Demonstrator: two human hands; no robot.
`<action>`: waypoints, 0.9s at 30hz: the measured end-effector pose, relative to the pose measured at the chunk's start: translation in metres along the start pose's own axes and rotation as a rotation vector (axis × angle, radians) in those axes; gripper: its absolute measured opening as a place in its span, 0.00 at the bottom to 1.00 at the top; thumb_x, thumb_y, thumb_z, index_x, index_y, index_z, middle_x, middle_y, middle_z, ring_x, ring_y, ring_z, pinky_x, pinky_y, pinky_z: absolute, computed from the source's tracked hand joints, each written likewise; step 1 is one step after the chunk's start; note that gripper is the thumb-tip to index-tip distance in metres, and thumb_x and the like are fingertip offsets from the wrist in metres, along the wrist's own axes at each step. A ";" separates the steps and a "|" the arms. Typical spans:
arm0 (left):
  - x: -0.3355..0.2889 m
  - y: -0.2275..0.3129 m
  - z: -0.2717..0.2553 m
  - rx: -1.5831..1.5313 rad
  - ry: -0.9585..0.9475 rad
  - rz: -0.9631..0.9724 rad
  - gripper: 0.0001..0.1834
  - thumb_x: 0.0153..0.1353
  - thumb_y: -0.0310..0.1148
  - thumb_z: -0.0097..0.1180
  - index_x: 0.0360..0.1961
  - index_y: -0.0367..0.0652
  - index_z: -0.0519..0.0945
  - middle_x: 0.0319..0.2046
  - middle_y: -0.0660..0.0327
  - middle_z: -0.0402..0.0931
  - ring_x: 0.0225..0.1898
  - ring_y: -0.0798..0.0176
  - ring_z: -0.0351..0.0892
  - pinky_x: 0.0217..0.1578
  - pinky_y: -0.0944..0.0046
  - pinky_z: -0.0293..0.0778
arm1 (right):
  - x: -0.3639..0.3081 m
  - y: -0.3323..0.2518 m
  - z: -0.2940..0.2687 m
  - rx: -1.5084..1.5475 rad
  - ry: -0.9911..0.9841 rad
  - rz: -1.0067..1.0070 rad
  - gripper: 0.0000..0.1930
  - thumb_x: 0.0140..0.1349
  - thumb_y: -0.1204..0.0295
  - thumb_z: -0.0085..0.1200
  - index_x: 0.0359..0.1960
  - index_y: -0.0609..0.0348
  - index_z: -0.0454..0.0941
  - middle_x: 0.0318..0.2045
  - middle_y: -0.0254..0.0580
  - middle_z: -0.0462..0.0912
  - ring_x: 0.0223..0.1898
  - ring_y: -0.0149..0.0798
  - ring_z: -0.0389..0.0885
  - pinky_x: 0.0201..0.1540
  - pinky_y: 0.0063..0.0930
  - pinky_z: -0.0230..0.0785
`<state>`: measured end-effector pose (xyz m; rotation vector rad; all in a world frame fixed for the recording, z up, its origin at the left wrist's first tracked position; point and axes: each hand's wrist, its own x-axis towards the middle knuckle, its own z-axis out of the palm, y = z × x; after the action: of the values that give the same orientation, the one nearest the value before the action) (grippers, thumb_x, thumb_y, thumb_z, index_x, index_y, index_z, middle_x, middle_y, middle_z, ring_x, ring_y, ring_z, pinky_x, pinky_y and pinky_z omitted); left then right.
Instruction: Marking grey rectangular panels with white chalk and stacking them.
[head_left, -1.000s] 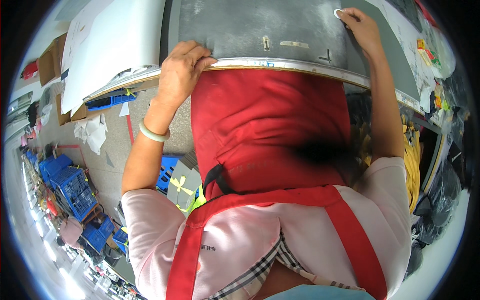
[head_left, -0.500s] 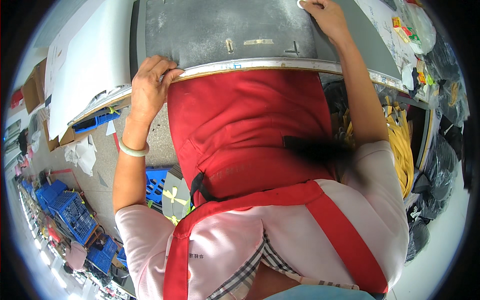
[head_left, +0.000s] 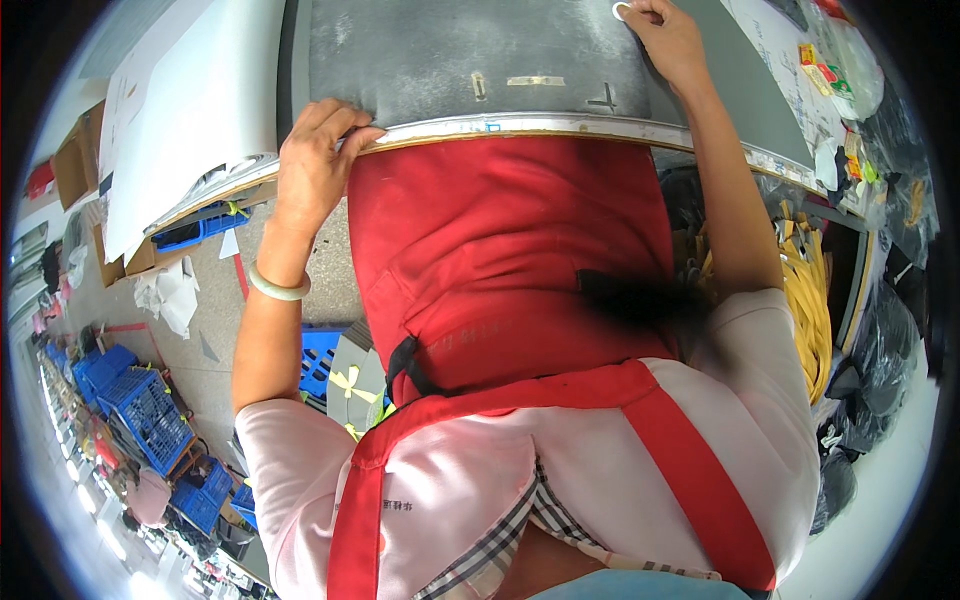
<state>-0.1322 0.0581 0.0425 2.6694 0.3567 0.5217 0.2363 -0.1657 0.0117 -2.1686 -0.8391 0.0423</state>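
Observation:
A dark grey, chalk-smudged sheet (head_left: 440,60) lies flat on the worktable, with strips of tape and a black corner mark near its front edge. My left hand (head_left: 322,160) rests at the table's front edge, by the sheet's near left corner. Its thumb and fingers are closed together there, and what lies between them is hidden. Over the sheet's right side, close to the top of the view, my right hand (head_left: 672,45) pinches a small white round piece (head_left: 620,11). Part of that piece is covered by the fingers.
A large white roll of material (head_left: 205,90) lies left of the sheet. Blue crates (head_left: 150,415) stand on the floor at left. Yellow straps (head_left: 803,300) hang below the table at right, beside black plastic bags (head_left: 880,350). Small coloured packets (head_left: 822,70) lie at the far right.
The whole view has shifted slightly, so everything on the table appears a little further right. Both hands keep their places relative to the sheet and their grips look the same.

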 end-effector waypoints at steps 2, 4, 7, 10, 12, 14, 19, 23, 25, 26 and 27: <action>-0.001 0.000 0.000 -0.004 -0.007 -0.016 0.10 0.54 0.26 0.70 0.35 0.36 0.83 0.36 0.56 0.80 0.39 0.53 0.80 0.40 0.58 0.77 | -0.002 0.000 0.001 -0.004 0.019 -0.042 0.11 0.60 0.68 0.63 0.31 0.65 0.80 0.27 0.51 0.81 0.29 0.44 0.81 0.36 0.34 0.72; 0.001 0.001 -0.002 0.014 -0.019 -0.019 0.10 0.54 0.28 0.70 0.36 0.36 0.83 0.37 0.55 0.80 0.40 0.52 0.80 0.40 0.58 0.77 | -0.002 0.009 0.002 -0.003 0.039 -0.087 0.11 0.60 0.68 0.63 0.31 0.65 0.80 0.27 0.53 0.81 0.30 0.47 0.82 0.36 0.36 0.72; 0.002 0.007 -0.004 0.005 -0.002 -0.033 0.12 0.56 0.32 0.69 0.37 0.38 0.83 0.37 0.55 0.80 0.40 0.49 0.80 0.41 0.55 0.77 | 0.004 0.017 0.004 0.104 -0.054 -0.024 0.16 0.63 0.58 0.65 0.39 0.60 0.84 0.31 0.28 0.81 0.34 0.25 0.74 0.41 0.21 0.67; 0.014 0.026 0.002 -0.057 -0.028 0.000 0.11 0.62 0.32 0.65 0.42 0.38 0.84 0.41 0.52 0.81 0.42 0.46 0.82 0.43 0.56 0.78 | 0.002 0.008 0.002 -0.004 -0.048 -0.062 0.16 0.63 0.58 0.64 0.39 0.60 0.84 0.30 0.32 0.81 0.35 0.28 0.76 0.43 0.25 0.69; 0.033 0.040 0.025 -0.108 -0.032 0.068 0.09 0.63 0.33 0.62 0.41 0.41 0.83 0.40 0.54 0.81 0.42 0.45 0.81 0.42 0.53 0.78 | 0.003 0.008 0.000 -0.011 -0.057 -0.031 0.16 0.63 0.58 0.64 0.39 0.60 0.84 0.30 0.33 0.82 0.35 0.30 0.77 0.44 0.27 0.70; 0.059 0.058 0.044 -0.140 0.028 0.193 0.08 0.65 0.35 0.58 0.40 0.44 0.83 0.38 0.56 0.78 0.41 0.46 0.80 0.42 0.50 0.78 | 0.007 0.017 -0.009 -0.002 -0.078 0.017 0.16 0.63 0.59 0.64 0.39 0.61 0.84 0.30 0.32 0.81 0.35 0.29 0.77 0.44 0.26 0.69; 0.097 0.052 0.084 -0.021 0.156 0.232 0.07 0.64 0.35 0.59 0.38 0.45 0.83 0.34 0.58 0.78 0.39 0.47 0.80 0.41 0.51 0.77 | 0.009 0.017 -0.009 0.024 -0.101 0.058 0.15 0.64 0.61 0.65 0.40 0.61 0.85 0.32 0.32 0.82 0.36 0.27 0.77 0.45 0.24 0.69; 0.097 0.042 0.105 -0.028 0.225 0.279 0.06 0.63 0.35 0.60 0.38 0.47 0.83 0.33 0.60 0.78 0.37 0.50 0.80 0.42 0.52 0.75 | -0.006 0.002 -0.016 0.119 -0.041 0.090 0.11 0.66 0.65 0.63 0.41 0.61 0.85 0.33 0.27 0.82 0.38 0.23 0.75 0.45 0.19 0.67; 0.095 0.046 0.103 0.007 0.171 0.232 0.07 0.63 0.35 0.60 0.40 0.49 0.83 0.37 0.61 0.79 0.42 0.52 0.79 0.47 0.49 0.73 | -0.025 -0.011 -0.024 0.245 -0.089 0.058 0.10 0.67 0.66 0.62 0.41 0.60 0.85 0.33 0.30 0.83 0.37 0.24 0.77 0.43 0.21 0.70; 0.093 0.047 0.098 0.025 0.129 0.204 0.08 0.64 0.36 0.60 0.43 0.50 0.84 0.41 0.61 0.80 0.46 0.53 0.79 0.51 0.46 0.72 | -0.037 -0.021 -0.024 0.338 -0.159 0.053 0.09 0.67 0.67 0.61 0.41 0.59 0.85 0.33 0.31 0.84 0.36 0.26 0.78 0.42 0.23 0.71; 0.091 0.047 0.097 0.003 0.139 0.211 0.08 0.64 0.36 0.60 0.43 0.50 0.84 0.41 0.61 0.80 0.46 0.53 0.79 0.51 0.46 0.72 | -0.053 -0.040 -0.024 0.301 -0.217 0.069 0.08 0.67 0.68 0.60 0.40 0.60 0.85 0.32 0.32 0.84 0.35 0.26 0.78 0.40 0.23 0.71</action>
<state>-0.0029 0.0133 0.0077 2.6958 0.1135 0.7735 0.1805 -0.1939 0.0433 -1.9281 -0.8195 0.4188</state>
